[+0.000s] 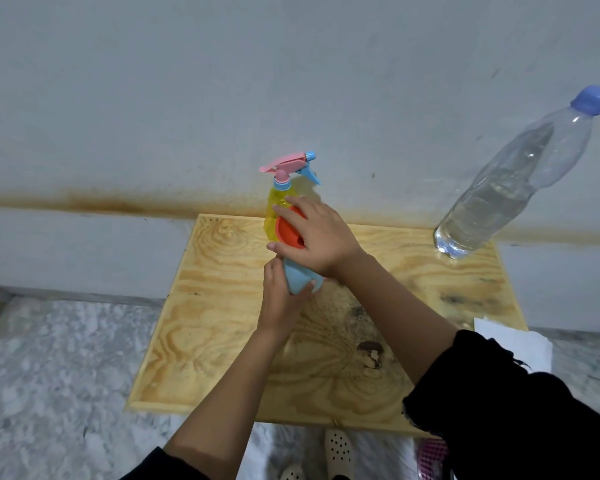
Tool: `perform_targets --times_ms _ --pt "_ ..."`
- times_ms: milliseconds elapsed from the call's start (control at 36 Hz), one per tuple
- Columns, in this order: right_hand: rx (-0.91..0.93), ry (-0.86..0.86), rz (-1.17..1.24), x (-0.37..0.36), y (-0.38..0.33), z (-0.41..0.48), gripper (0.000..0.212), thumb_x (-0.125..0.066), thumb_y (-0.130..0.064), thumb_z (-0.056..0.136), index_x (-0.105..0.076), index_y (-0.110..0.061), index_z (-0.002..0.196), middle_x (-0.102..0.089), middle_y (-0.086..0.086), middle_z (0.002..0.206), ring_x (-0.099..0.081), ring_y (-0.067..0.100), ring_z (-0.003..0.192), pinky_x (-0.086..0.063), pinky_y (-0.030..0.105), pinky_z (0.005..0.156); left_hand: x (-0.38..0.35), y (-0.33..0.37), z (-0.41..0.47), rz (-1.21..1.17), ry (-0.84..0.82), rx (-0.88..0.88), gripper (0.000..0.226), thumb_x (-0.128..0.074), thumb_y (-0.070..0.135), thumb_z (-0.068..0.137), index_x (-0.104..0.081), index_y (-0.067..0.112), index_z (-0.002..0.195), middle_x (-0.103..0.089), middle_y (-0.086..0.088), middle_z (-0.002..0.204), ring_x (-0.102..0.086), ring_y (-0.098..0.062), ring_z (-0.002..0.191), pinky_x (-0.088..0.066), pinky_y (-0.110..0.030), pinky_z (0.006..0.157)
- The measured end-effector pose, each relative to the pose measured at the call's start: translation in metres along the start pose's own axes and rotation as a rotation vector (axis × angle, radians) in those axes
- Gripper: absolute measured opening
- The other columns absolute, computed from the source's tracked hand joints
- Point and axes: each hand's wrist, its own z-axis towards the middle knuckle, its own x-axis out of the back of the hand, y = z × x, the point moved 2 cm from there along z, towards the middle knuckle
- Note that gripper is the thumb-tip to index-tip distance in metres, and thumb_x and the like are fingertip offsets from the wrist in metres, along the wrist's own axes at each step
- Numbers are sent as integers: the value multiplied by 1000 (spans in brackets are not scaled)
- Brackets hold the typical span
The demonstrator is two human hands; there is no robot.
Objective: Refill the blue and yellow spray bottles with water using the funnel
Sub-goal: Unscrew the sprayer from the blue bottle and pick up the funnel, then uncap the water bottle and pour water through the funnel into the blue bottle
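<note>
A yellow spray bottle (275, 206) with a pink and blue trigger head stands at the back of the wooden table (222, 323). In front of it, my left hand (279, 301) grips the body of the blue spray bottle (298, 277). An orange funnel (288, 230) sits on top of the blue bottle, and my right hand (317, 237) holds it by the rim with fingers curled round it. The blue bottle's neck is hidden under the funnel and my hands.
A large clear water bottle (513, 178) with a blue cap stands at the table's back right corner, partly filled. A white sheet of paper (520, 344) lies at the right edge. The grey wall rises right behind the table. Marble floor surrounds it.
</note>
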Motion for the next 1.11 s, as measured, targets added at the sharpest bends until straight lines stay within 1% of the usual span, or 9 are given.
perform_targets --times_ms 111,222,306,361,528,611,694,861,1111 --pt "-11 -20 10 1 0 -1 70 -43 -63 88 -25 -29 147 -20 -2 156 -12 17 145 -4 44 118 3 5 0 -37 -16 23 79 -66 45 73 -34 15 138 -44 0 123 -35 18 106 -34 2 76" --pt "-29 16 40 7 -1 -3 72 -44 -65 86 -24 -29 146 -22 -3 155 -12 14 145 4 46 117 6 8 -3 -61 -11 59 91 -61 55 67 -31 14 142 -40 -3 126 -40 10 108 -41 -5 79" --pt "-43 99 122 20 -4 -10 68 -49 -59 86 -32 -25 143 -31 -2 150 -25 17 140 -11 45 118 8 14 -11 -17 12 78 91 -56 60 68 -30 15 142 -33 -1 130 -39 -9 118 -48 -35 95" --pt "-57 143 202 29 -5 -18 60 -52 -52 88 -38 -23 138 -39 -2 143 -38 18 128 -31 39 108 8 16 -17 3 15 71 86 -54 59 70 -33 12 139 -32 1 128 -40 -15 120 -48 -42 96" --pt "-194 190 259 42 13 -59 40 -52 -35 93 -48 -18 129 -50 1 126 -45 16 119 -43 36 95 2 25 -43 95 20 81 61 -57 36 83 -41 4 132 -38 -4 121 -40 -13 111 -34 -22 87" --pt "-301 194 224 45 33 -87 37 -52 -32 93 -51 -16 126 -51 0 127 -44 15 121 -41 34 97 -8 31 -53 130 -62 50 45 -60 21 89 -46 5 129 -42 1 114 -47 -18 111 -36 -23 89" --pt "-427 191 178 48 57 -116 34 -54 -28 91 -53 -15 123 -52 0 123 -46 16 119 -42 34 94 -23 46 -55 193 -172 -16 44 -60 24 90 -48 8 129 -45 1 114 -48 -15 110 -38 -24 88" --pt "-620 269 109 77 100 -162 35 -55 -22 88 -52 -13 122 -52 4 123 -46 22 118 -42 34 90 -62 94 -33 312 -320 -184 51 -57 34 92 -45 9 134 -46 -8 134 -40 -22 129 -34 -33 105" --pt "-706 422 33 166 155 -179 40 -53 -19 88 -47 -9 126 -52 8 122 -45 25 118 -45 40 89 -132 208 22 460 -404 -433 64 -54 39 93 -31 5 142 -36 -10 143 -30 -24 135 -31 -37 106"
